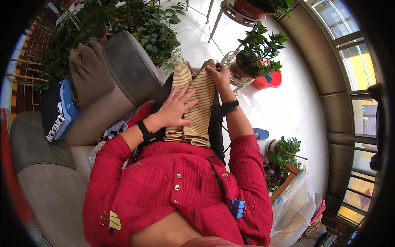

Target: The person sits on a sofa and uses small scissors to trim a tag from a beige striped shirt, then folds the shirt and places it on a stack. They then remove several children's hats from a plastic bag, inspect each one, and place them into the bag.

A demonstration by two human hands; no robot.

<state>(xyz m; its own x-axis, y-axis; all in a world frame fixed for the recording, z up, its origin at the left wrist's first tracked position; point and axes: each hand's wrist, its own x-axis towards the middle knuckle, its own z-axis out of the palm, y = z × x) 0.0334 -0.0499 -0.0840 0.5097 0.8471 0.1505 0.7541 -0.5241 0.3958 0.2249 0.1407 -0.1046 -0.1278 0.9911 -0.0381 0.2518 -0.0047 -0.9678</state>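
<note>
A yellow-and-brown striped garment point(197, 108) lies over my dark-clad thighs, laid in two long parallel panels like trouser legs. Folded hems show at the end nearest my waist. My left hand point(177, 108) rests flat across it with the fingers spread, holding nothing. At the far right corner, the fingers of my right hand point(220, 75) pinch the cloth by its edge. Between the panels at the far end, a brownish lining point(195, 71) shows. Part of the left panel is hidden under my left hand.
Folded brown cloth point(89, 74) and blue and black garments point(60, 108), one bearing writing, lie on the leather sofa point(129, 61) at left. Potted plants point(256, 58) and a red bucket point(273, 79) stand ahead right. A blue slipper point(260, 133) lies on the tiled floor. A cable point(213, 166) hangs along my front.
</note>
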